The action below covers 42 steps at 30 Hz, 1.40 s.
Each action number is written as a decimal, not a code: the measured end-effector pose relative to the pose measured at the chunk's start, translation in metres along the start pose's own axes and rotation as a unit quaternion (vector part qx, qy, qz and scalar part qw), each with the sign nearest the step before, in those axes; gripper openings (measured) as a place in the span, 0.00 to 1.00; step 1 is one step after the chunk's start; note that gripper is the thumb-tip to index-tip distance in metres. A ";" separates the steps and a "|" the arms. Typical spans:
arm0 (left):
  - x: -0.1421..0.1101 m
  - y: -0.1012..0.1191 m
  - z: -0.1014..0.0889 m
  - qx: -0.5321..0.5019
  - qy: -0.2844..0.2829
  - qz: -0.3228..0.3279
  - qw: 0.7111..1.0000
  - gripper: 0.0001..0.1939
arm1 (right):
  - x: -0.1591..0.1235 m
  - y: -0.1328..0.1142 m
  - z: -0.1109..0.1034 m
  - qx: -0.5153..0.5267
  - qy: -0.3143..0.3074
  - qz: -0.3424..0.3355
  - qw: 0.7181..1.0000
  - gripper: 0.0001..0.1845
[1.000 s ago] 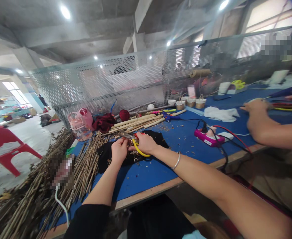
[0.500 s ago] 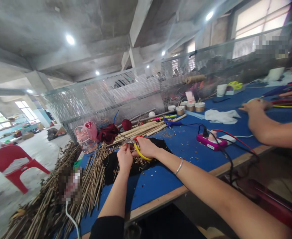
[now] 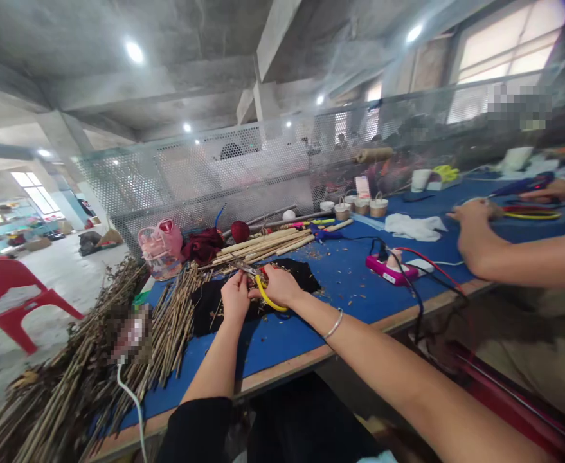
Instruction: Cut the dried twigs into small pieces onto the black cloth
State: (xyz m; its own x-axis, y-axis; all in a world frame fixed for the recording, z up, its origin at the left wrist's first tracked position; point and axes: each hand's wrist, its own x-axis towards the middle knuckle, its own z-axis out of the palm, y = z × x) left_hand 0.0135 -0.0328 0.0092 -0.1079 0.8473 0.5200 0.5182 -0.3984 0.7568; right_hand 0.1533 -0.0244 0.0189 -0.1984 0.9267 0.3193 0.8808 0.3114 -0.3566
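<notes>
My right hand (image 3: 279, 285) is closed round the yellow-and-red handles of a pair of cutters (image 3: 258, 281), whose metal jaws point left. My left hand (image 3: 234, 298) sits just beside them, fingers pinched on a small twig piece that I can barely make out. Both hands work over a black cloth (image 3: 253, 289) littered with cut bits, on a blue table (image 3: 306, 325). A silver bangle (image 3: 333, 324) circles my right wrist.
A big heap of dry sticks (image 3: 84, 366) lies at left, pale wooden rods (image 3: 267, 243) behind the cloth, a pink jug (image 3: 159, 247) and a pink power strip (image 3: 389, 268) with cables. Another person's hand (image 3: 472, 225) works at right. A perforated metal screen (image 3: 243, 173) backs the table; a red chair (image 3: 7, 296) stands left.
My hands stay together on the cutters over the cloth with little movement. The view has shifted slightly as my head moved.
</notes>
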 end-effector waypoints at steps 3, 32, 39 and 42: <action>0.000 -0.006 -0.002 0.012 -0.020 0.009 1.000 0.14 | 0.000 0.003 0.004 -0.002 -0.004 0.006 1.000 0.38; -0.005 -0.017 0.005 -0.123 -0.079 -0.088 0.985 0.19 | 0.001 0.011 0.012 -0.004 -0.006 -0.003 1.000 0.34; 0.001 -0.025 0.009 -0.182 -0.063 -0.062 0.979 0.14 | -0.001 0.009 0.010 -0.029 0.009 -0.016 0.999 0.35; 0.002 -0.028 0.011 -0.185 -0.054 -0.061 0.979 0.13 | -0.002 0.006 0.009 -0.023 0.015 -0.048 0.998 0.36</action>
State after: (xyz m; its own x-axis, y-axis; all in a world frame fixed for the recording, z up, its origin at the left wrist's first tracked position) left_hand 0.0081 -0.0156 -0.0153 -0.0493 0.9209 0.3866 0.1621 -0.3745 0.9129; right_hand 0.1555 -0.0226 0.0079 -0.2704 0.8861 0.3765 0.8777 0.3876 -0.2818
